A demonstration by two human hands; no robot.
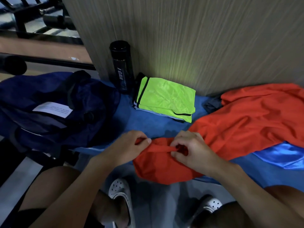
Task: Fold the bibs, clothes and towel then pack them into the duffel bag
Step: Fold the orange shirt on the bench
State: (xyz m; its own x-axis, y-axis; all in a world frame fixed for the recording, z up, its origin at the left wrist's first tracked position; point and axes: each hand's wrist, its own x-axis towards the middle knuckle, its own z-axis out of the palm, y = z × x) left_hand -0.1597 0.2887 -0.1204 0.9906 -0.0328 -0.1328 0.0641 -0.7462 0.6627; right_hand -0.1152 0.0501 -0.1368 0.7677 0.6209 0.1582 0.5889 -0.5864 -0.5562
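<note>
Orange garment (246, 116), one, pinched by left hand (131, 145), right hand (189, 150).

We see a dim, soft picture, darkest along the left and bottom edges. The green bib (166, 97) throws a green glow on the wall panel (189, 46) behind it. Wide-angle bending and blur smear the right edge.

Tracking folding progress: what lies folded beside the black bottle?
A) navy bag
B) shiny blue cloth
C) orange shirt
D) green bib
D: the green bib lies folded flat just right of the bottle, while the orange shirt lies unfolded, pinched by the left hand and right hand.
</note>
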